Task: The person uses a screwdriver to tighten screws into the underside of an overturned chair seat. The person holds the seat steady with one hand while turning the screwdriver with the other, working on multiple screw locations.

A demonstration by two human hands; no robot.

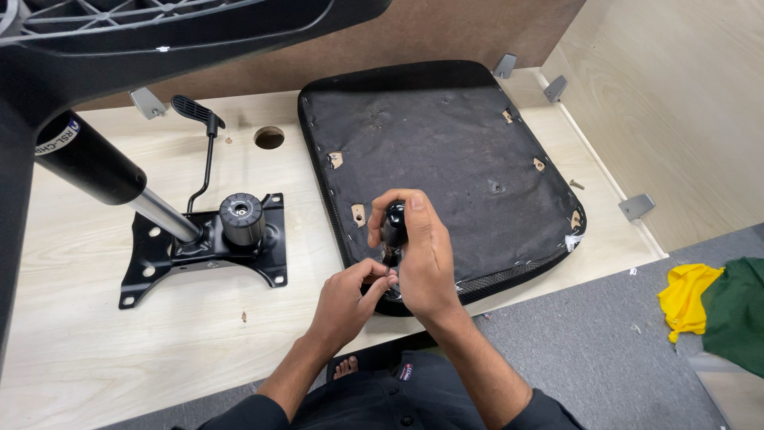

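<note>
Person seen from above, 2 bare forearms. Left hand (350,296) and right hand (422,255) carry no gloves, rings or watch. Dark, near-black sleeves pushed up toward the elbows. Dark garment across the lap with buttons and a small red-and-white patch (407,371). 1 bare foot (346,367) shows, no shoe.

A small white label with dark print (60,137) wraps the upper end of the black gas-lift cylinder (87,159) at the left. A small red-and-white tag (407,371) sits on the person's dark clothing.
</note>
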